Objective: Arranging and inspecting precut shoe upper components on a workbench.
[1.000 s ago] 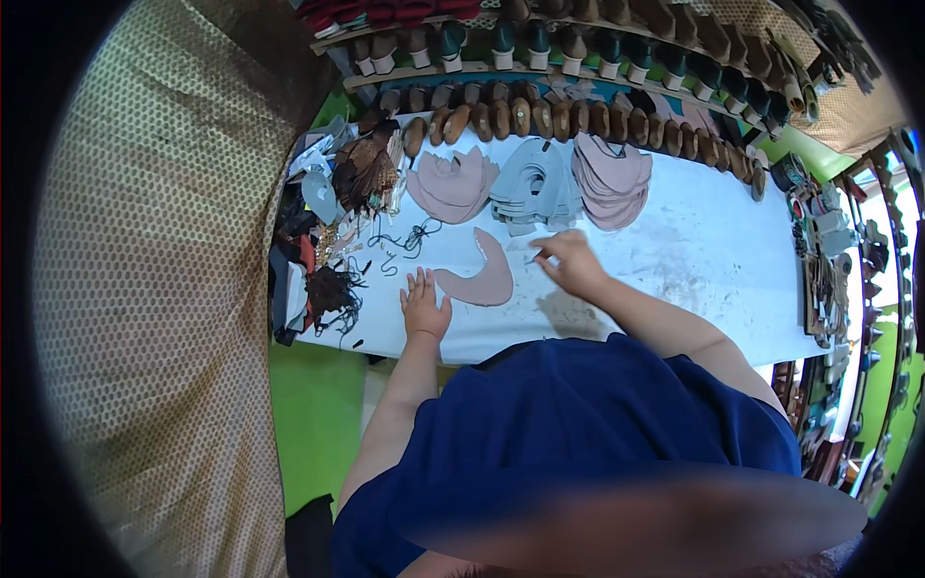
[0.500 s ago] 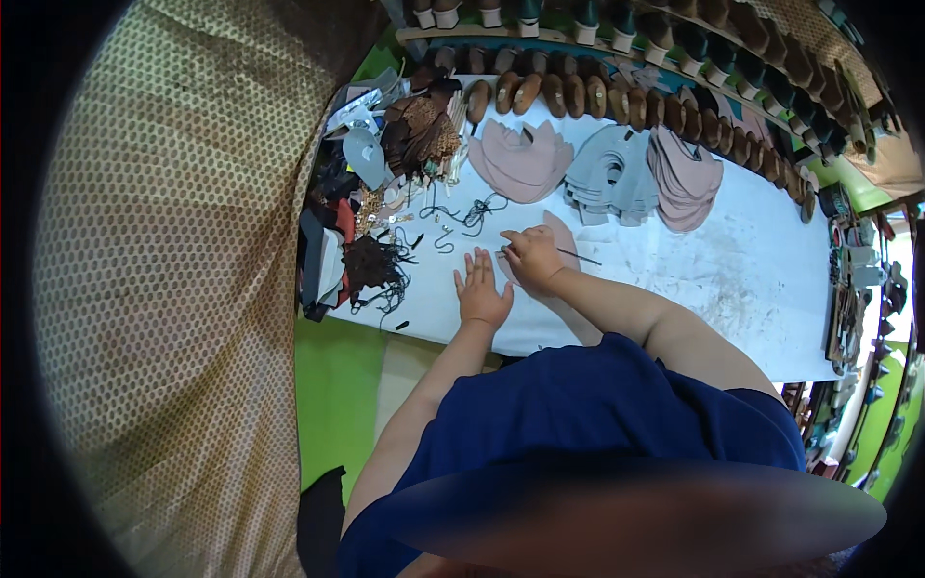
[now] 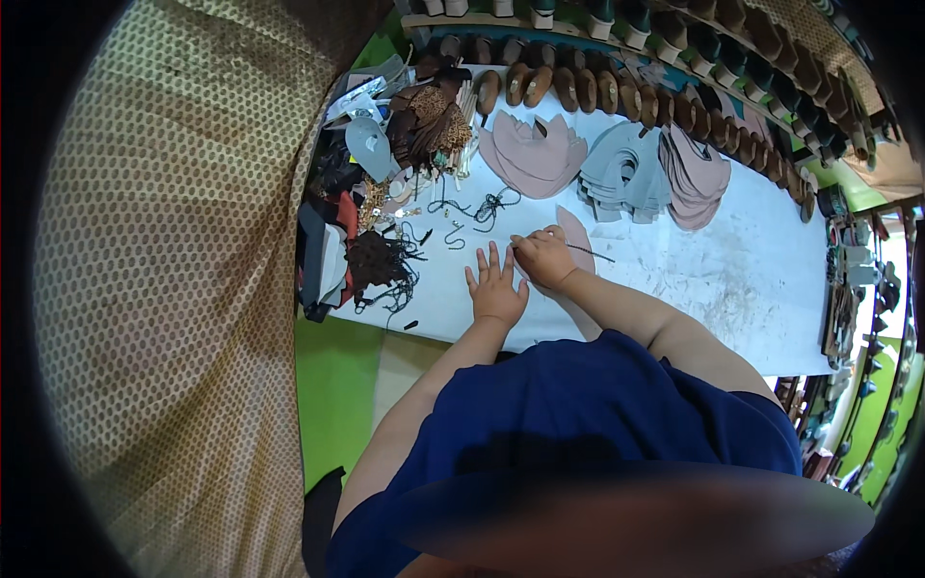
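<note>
My left hand [image 3: 498, 293] lies flat on the white table with its fingers spread, holding nothing. Just to its right, my right hand [image 3: 545, 260] has its fingers bent and pinched together over a thin dark cord [image 3: 590, 252]. One end of this cord sticks out to the right of the hand; the part under the fingers is hidden. A pale pink cut piece [image 3: 574, 231] lies flat beneath the right hand and is partly covered by it. Left of the hands are more dark cords [image 3: 489, 209], loose and tangled.
Stacks of pink pieces [image 3: 532, 159] and grey pieces [image 3: 617, 178] lie farther back, with another pink stack [image 3: 696, 183] beside them. Brown shoe lasts [image 3: 585, 89] line the table's far edge. Scraps and a dark bundle [image 3: 374, 258] crowd the left end; a patterned curtain [image 3: 193, 289] hangs there.
The view has shifted slightly, so the table things appear a little further right. My left hand has its fingers wider apart. My right hand remains on the cord, its fingers more curled.
</note>
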A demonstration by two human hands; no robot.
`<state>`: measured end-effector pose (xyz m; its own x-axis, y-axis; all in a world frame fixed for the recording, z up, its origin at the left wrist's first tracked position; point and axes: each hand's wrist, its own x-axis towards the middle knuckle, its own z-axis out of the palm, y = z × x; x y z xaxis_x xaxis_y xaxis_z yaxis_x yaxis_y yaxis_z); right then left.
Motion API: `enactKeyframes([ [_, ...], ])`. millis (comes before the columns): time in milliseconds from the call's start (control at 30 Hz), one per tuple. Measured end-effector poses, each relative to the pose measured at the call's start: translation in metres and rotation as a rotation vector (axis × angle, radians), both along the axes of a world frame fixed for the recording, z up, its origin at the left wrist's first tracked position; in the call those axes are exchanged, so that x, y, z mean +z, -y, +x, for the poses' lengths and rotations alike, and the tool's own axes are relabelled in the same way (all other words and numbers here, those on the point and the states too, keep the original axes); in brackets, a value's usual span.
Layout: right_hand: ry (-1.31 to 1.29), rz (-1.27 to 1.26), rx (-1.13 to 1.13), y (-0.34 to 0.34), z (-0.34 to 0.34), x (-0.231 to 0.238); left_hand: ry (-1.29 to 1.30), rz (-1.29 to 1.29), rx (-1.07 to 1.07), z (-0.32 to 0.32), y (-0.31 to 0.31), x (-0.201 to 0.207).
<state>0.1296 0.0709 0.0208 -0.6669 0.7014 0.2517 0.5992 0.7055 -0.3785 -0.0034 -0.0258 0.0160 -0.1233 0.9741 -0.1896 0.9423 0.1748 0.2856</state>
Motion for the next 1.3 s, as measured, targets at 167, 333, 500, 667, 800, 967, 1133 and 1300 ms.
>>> enactKeyframes([
  [167, 0.017, -0.080, -0.032, 0.000, 0.002, 0.013, 0.010, 0.035, 0.005, 0.002, -0.001, 0.005],
  [333, -0.057, -0.045, -0.231, -0.010, 0.048, 0.007, 0.006, -0.022, -0.009, 0.001, -0.008, 0.011],
  [500, 0.053, -0.139, -0.414, -0.011, 0.116, 0.003, 0.042, 0.010, -0.051, -0.003, -0.005, 0.006],
  [667, 0.116, -0.082, -0.435, 0.011, 0.154, -0.001, 0.108, 0.105, -0.212, -0.006, -0.003, -0.003],
  [800, 0.082, -0.084, -0.441, 0.013, 0.163, -0.015, 0.026, 0.044, -0.278, -0.001, -0.006, 0.003],
  [967, 0.104, 0.007, -0.347, 0.013, 0.166, -0.018, -0.044, 0.017, -0.275, -0.002, -0.007, 0.013],
  [1133, 0.081, 0.171, -0.221, 0.021, 0.174, -0.012, -0.073, -0.024, -0.268, -0.004, -0.007, 0.018],
  [1300, 0.030, 0.137, -0.198, 0.025, 0.181, -0.024, -0.074, -0.032, -0.272, -0.004, -0.007, 0.020],
])
